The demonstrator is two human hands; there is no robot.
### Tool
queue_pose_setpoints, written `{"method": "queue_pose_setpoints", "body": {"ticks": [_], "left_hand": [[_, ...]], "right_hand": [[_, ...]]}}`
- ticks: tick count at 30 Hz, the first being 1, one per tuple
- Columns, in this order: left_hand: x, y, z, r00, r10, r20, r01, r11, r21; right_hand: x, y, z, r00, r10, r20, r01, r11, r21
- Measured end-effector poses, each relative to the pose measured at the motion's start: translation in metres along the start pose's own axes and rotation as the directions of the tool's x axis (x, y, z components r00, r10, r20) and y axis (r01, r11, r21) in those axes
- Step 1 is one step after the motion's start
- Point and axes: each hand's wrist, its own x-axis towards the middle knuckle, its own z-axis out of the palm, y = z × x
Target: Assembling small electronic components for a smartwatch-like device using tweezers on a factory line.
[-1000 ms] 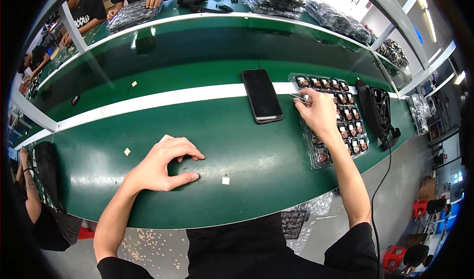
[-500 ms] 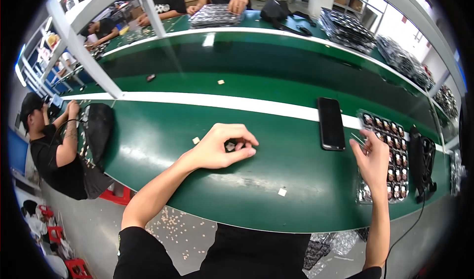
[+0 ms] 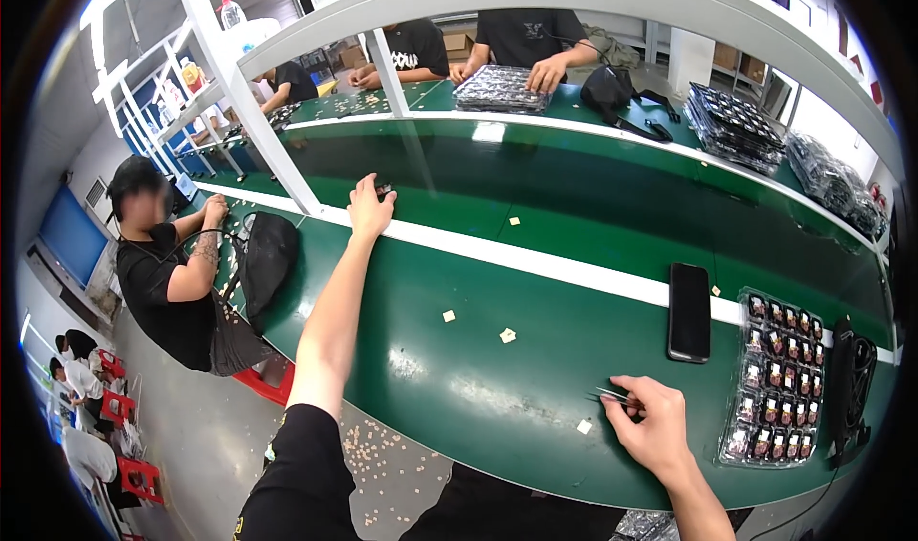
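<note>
My left hand (image 3: 369, 208) reaches far across the table, over the white strip. Its thumb and fingers close around a small dark part (image 3: 383, 191), only partly visible. Thin metal tweezers (image 3: 614, 395) are pinched in my right hand (image 3: 652, 424), low over the near side of the green tabletop. Their tips point left, apart from a pale square chip (image 3: 584, 427) lying nearby. Farther left on the tabletop lie overlapping pale squares (image 3: 508, 335) and a single pale square (image 3: 448, 316). A clear plastic tray (image 3: 729, 445) of small dark parts in rows sits right of my right hand.
A black phone (image 3: 689, 311) lies beside the tray. Black coiled cable (image 3: 857, 378) is at the far right. A grey post (image 3: 251, 110) rises left of my left arm, near a black bag (image 3: 268, 265). A co-worker (image 3: 172, 264) sits at the left; others work across the table.
My left hand has moved forward and left to the dark part beyond the white strip, uncovering pale squares. My right hand has come away from the tray, leftward and nearer, with the tweezers.
</note>
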Motion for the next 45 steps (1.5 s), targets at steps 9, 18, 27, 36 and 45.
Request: {"method": "queue_pose_setpoints", "body": {"ticks": [9,18,27,36,45], "left_hand": [[-0.031,0.050,0.000,0.941,0.337,-0.016,-0.323,0.886,-0.332],[-0.244,0.216,-0.106,0.200,0.955,0.219,-0.616,0.296,-0.730],[-0.251,0.219,-0.104,0.332,0.915,0.229,-0.589,0.390,-0.708],[-0.247,0.214,-0.100,0.262,0.909,0.325,-0.462,0.414,-0.785],[-0.262,0.223,-0.107,0.222,0.904,0.365,-0.403,0.426,-0.810]], "right_hand": [[0.000,0.009,0.000,0.991,0.124,-0.054,-0.108,0.965,0.239],[0.009,0.010,0.003,0.954,0.298,-0.023,-0.257,0.857,0.447],[0.005,0.012,0.000,0.973,0.226,-0.044,-0.194,0.908,0.371],[0.002,0.000,0.003,0.965,0.263,0.007,-0.246,0.892,0.379],[0.003,0.004,0.001,0.996,0.079,0.037,-0.086,0.960,0.268]]}}
